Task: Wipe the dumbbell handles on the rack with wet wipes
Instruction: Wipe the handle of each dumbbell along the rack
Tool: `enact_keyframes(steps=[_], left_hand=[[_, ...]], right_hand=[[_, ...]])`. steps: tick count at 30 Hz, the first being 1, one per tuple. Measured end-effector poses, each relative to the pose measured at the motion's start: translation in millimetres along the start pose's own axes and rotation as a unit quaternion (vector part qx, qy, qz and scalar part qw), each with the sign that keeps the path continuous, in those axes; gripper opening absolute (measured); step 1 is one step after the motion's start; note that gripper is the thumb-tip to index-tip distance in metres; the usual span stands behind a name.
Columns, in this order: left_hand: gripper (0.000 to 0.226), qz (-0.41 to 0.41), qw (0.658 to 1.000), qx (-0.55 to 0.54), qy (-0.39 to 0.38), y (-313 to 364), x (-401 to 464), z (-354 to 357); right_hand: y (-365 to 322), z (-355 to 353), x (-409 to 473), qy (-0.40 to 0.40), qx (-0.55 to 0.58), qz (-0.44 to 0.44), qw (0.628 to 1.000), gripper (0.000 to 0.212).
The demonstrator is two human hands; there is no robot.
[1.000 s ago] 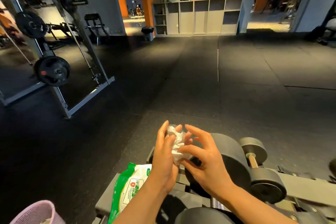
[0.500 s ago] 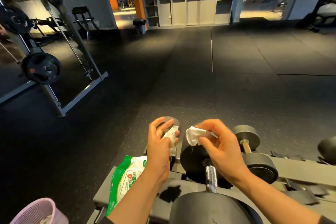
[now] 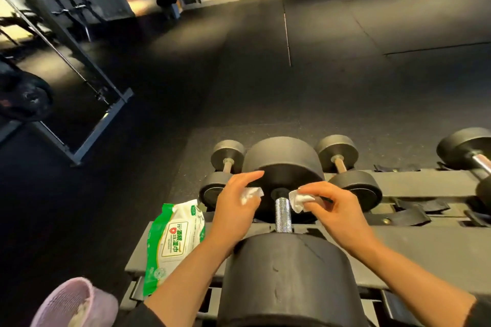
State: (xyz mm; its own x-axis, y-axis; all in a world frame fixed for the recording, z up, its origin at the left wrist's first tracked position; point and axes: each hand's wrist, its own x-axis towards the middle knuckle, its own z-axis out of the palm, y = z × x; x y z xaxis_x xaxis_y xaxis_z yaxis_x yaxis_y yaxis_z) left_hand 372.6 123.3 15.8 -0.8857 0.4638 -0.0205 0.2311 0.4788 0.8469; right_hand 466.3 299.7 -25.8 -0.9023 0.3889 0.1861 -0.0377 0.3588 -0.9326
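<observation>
The right hand (image 3: 336, 211) pinched a crumpled white wipe (image 3: 300, 199) between thumb and curled fingers, and the wipe's free corner lay just beside, perhaps touching, the far end of the knurled chrome handle (image 3: 283, 214). The left hand (image 3: 235, 203) held a second white wad (image 3: 250, 194) against its palm with the thumb, its index finger stretched forward over the far head of the dumbbell; whether the other fingers closed on the wad could not be told. That handle belonged to the large black dumbbell (image 3: 284, 273), which lay between the two hands with its near head toward the camera and its far head (image 3: 283, 162) beyond the fingers. It rested on the grey rack (image 3: 414, 247). A small dumbbell (image 3: 225, 170) sat on the rack just left of the far head, and another small dumbbell (image 3: 345, 167) just right of it; a further dumbbell (image 3: 470, 154) lay well apart at the right edge. A green-and-white pack of wet wipes (image 3: 174, 241) lay flat on the left end of the rack, just beside the left forearm. A pink basket (image 3: 71, 302) stood at lower left, near the rack's corner. Dark rubber flooring (image 3: 265, 74) extended beyond, with a grey machine frame (image 3: 101, 125) at the left.
</observation>
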Motion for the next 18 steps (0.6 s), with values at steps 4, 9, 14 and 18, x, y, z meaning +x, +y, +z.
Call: enact_keyframes(steps=[4, 9, 14, 18], left_hand=[[0.051, 0.006, 0.998, 0.059, -0.032, 7.6, 3.5, 5.1], [0.062, 0.006, 0.988, 0.133, -0.077, 19.0, 5.3, 15.1], [0.069, -0.005, 0.985, 0.141, -0.096, 21.1, 6.7, 18.9], [0.074, -0.007, 0.983, 0.153, -0.104, 21.8, 5.2, 20.8]], right_hand=[[24.3, 3.8, -7.8, 0.012, -0.012, 0.018, 1.0, 0.027], [41.3, 12.4, -2.5, 0.056, -0.016, 0.034, 0.998, 0.026], [49.1, 21.2, 6.5, 0.05, -0.017, 0.022, 0.998, 0.019], [52.6, 28.6, 8.2, 0.039, 0.018, 0.027, 0.999, 0.018]])
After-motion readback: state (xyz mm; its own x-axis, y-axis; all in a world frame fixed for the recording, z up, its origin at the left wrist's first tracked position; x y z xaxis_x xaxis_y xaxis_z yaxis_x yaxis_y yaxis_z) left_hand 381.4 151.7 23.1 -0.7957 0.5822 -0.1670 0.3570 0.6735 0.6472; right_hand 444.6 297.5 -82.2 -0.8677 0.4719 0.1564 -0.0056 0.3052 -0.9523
